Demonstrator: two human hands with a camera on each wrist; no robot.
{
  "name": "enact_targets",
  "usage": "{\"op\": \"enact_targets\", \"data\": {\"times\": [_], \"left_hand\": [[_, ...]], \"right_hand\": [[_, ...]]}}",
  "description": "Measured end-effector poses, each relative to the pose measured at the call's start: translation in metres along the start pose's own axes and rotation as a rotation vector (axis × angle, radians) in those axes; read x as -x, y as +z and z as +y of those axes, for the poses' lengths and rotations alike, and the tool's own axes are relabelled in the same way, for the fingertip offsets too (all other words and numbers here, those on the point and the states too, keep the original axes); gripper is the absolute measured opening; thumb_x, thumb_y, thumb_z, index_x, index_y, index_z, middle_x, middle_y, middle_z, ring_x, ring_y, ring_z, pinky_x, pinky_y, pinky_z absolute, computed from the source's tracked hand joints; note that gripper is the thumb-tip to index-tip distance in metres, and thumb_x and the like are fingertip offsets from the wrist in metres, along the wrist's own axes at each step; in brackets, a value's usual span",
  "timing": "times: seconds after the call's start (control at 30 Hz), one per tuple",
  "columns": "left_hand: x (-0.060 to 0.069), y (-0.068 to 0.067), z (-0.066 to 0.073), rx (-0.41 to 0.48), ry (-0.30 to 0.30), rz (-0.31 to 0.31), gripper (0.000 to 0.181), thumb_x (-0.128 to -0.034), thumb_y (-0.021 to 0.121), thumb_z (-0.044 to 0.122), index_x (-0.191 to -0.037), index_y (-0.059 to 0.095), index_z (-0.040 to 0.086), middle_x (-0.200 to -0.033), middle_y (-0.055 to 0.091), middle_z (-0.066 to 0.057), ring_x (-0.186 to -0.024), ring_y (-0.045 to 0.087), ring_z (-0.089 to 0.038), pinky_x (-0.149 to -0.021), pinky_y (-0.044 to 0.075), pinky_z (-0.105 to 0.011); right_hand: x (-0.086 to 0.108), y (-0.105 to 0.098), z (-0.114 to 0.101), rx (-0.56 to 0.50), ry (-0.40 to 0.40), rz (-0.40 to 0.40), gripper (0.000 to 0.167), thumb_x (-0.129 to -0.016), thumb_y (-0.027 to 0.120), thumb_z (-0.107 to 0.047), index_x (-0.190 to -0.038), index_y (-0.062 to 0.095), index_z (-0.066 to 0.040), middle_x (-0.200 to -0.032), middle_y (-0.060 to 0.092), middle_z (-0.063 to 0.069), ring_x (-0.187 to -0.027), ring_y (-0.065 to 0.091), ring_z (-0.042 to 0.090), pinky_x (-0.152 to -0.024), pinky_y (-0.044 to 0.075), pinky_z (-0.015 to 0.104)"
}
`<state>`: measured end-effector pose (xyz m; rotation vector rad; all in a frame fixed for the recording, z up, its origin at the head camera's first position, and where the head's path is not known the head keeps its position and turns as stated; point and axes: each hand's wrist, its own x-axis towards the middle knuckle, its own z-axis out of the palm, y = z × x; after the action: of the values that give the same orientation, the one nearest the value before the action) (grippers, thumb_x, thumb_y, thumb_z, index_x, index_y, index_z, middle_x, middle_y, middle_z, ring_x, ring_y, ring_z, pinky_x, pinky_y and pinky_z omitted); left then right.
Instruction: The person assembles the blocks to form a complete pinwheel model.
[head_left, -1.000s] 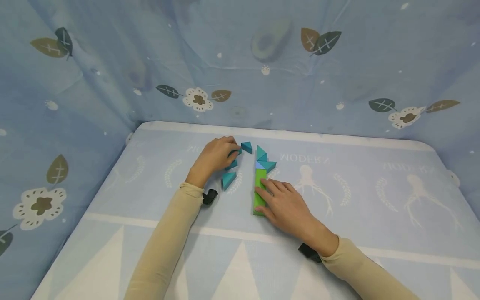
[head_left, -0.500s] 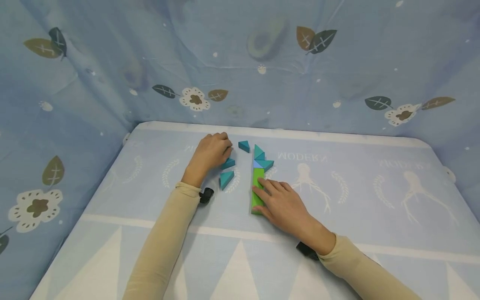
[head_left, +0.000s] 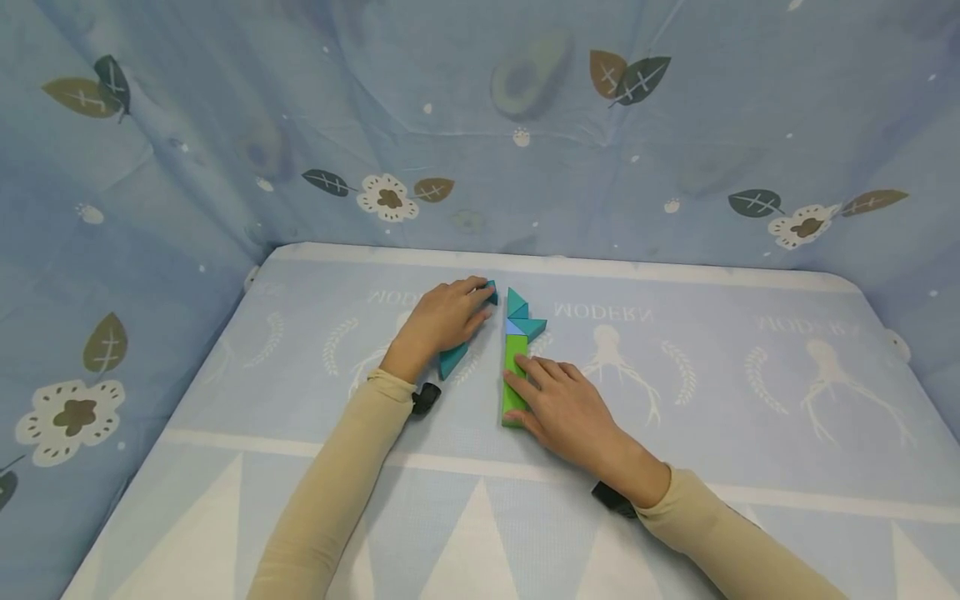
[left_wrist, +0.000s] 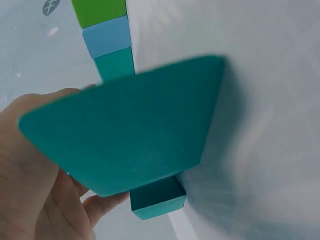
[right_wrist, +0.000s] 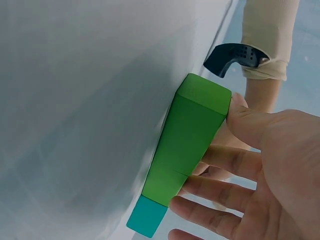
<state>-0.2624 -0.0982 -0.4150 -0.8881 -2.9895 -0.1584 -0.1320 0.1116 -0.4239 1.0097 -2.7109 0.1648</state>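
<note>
In the head view my left hand (head_left: 438,321) reaches over the mat, its fingertips at a small teal block (head_left: 492,292). One finger meets this teal block (left_wrist: 158,198) in the left wrist view, behind a large teal block (left_wrist: 122,127). Below my left palm lies a teal triangular block (head_left: 452,362). My right hand (head_left: 573,412) rests its fingers and thumb against a green block section (head_left: 514,367); the thumb touches the near end of the green piece (right_wrist: 192,125). A light blue triangle (head_left: 513,327) and teal triangles (head_left: 534,327) adjoin its far end.
A patterned mat (head_left: 300,500) covers the surface, with a blue printed curtain (head_left: 465,125) behind it and at the sides. Black wrist devices sit under the left wrist (head_left: 426,400) and the right wrist (head_left: 613,500).
My left hand drew back slightly left, then moved right to the far teal block, now covering the middle loose one. My right hand stays at the green section.
</note>
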Motion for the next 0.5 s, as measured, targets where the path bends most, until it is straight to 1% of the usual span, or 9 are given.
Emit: {"op": "enact_targets", "data": {"times": [0.17,0.33,0.5], "left_hand": [[-0.0002,0.0,0.001,0.019,0.004,-0.011,0.047,-0.1008,0.054,0.033,-0.143,0.051,0.012,-0.149,0.047,-0.008,-0.132,0.051,-0.027,-0.109,0.042,-0.045],[-0.0006,-0.0016,0.0043,0.041,0.02,-0.011,0.042,-0.1014,0.054,0.028,-0.14,0.055,0.011,-0.145,0.051,-0.007,-0.125,0.056,-0.028,-0.107,0.044,-0.044],[-0.0002,-0.0032,0.008,0.032,0.036,-0.004,0.038,-0.1012,0.055,0.025,-0.137,0.058,0.011,-0.141,0.054,-0.005,-0.12,0.059,-0.028,-0.104,0.046,-0.043]], "right_hand": [[-0.0001,-0.0003,-0.0003,0.006,-0.003,-0.004,0.053,-0.09,0.066,-0.047,-0.131,0.064,-0.014,-0.137,0.058,0.011,-0.121,0.058,0.029,-0.096,0.049,0.044],[-0.0002,-0.0004,-0.0003,0.022,-0.006,-0.004,0.053,-0.089,0.066,-0.048,-0.13,0.064,-0.014,-0.137,0.059,0.011,-0.121,0.058,0.029,-0.097,0.049,0.043],[-0.0003,-0.0007,0.0,0.03,-0.006,-0.006,0.054,-0.089,0.066,-0.048,-0.13,0.064,-0.014,-0.137,0.059,0.01,-0.121,0.058,0.028,-0.096,0.05,0.043]]}}
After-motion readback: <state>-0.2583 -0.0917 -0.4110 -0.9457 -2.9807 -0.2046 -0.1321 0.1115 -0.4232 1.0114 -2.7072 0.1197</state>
